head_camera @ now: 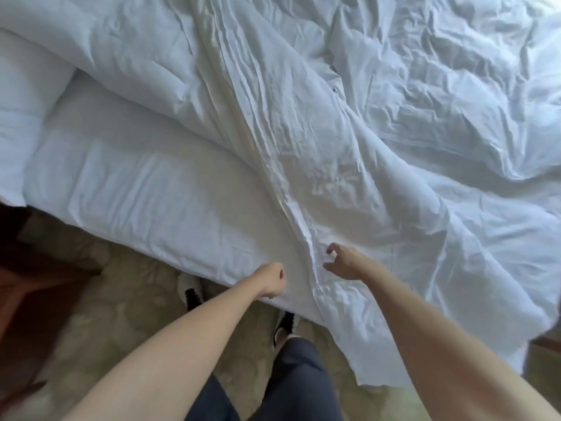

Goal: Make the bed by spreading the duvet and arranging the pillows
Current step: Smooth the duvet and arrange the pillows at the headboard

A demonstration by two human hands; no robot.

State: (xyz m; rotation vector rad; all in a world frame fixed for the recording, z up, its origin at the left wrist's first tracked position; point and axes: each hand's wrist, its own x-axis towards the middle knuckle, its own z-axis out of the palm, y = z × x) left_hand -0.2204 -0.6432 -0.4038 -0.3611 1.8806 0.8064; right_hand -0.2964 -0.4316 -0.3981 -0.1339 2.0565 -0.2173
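A white, crumpled duvet covers most of the bed and hangs over the near edge on the right. Its folded edge runs diagonally from the top centre down to my hands. A white pillow lies at the far left beside the bare white sheet. My left hand is a closed fist at the bed's near edge, pressed against the sheet where the duvet edge meets it; whether fabric is pinched in it is hidden. My right hand hovers over the duvet edge with fingers curled and apart, holding nothing.
Patterned beige carpet lies below the bed edge. My feet in dark shoes and dark trousers stand close to the bed. Dark wooden furniture stands at the left, and another dark piece at the lower right.
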